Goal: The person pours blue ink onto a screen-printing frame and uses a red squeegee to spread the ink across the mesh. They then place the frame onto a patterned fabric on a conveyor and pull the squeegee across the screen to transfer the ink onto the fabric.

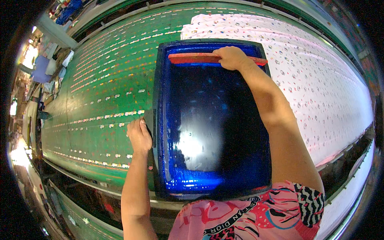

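In front of me lies a dark-framed printing screen (162,88), its mesh glossy with blue and nearly black colour. My right hand (233,58) is stretched to the far end of the screen, its fingers closed round a long red squeegee (192,58). The squeegee lies crosswise inside the far frame bar. At the left edge of the screen, my left hand (140,135) is curled against the frame's side, with the thumb uppermost. Its other fingertips are partly hidden.
The screen rests on a long green table (112,88) marked with rows of small coloured prints. To the right, white-pink fabric (316,92) with small scattered motifs covers the table. Rails run along the table's edges. Beyond its left end are piled cloths (42,68).
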A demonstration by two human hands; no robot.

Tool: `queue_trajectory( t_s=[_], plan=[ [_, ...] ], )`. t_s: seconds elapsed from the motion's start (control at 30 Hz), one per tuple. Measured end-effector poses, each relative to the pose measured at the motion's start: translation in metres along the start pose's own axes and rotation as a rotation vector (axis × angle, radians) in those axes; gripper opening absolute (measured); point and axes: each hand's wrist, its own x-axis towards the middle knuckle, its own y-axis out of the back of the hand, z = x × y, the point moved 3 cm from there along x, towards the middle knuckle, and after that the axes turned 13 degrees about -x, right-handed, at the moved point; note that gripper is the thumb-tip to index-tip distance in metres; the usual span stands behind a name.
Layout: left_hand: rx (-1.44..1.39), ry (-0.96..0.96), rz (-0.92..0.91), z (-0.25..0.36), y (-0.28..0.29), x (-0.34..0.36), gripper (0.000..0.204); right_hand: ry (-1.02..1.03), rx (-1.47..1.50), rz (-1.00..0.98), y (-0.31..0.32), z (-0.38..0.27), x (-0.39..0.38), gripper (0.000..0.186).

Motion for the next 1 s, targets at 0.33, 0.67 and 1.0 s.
queue_trajectory(
  t_s=[0.33,0.67,1.0],
  plan=[
    [-0.041,-0.102,0.070,-0.029,-0.012,0.002,0.037,-0.029,0.032,-0.154,0.009,-0.145,-0.177,0.037],
    [-0.367,-0.050,0.183,-0.025,-0.018,0.002,0.037,-0.020,0.070,-0.029,0.012,-0.265,-0.339,0.040],
    [-0.640,0.417,0.038,-0.022,-0.014,-0.038,0.055,0.017,0.026,0.049,0.006,-0.317,-0.416,0.037]
  ],
)
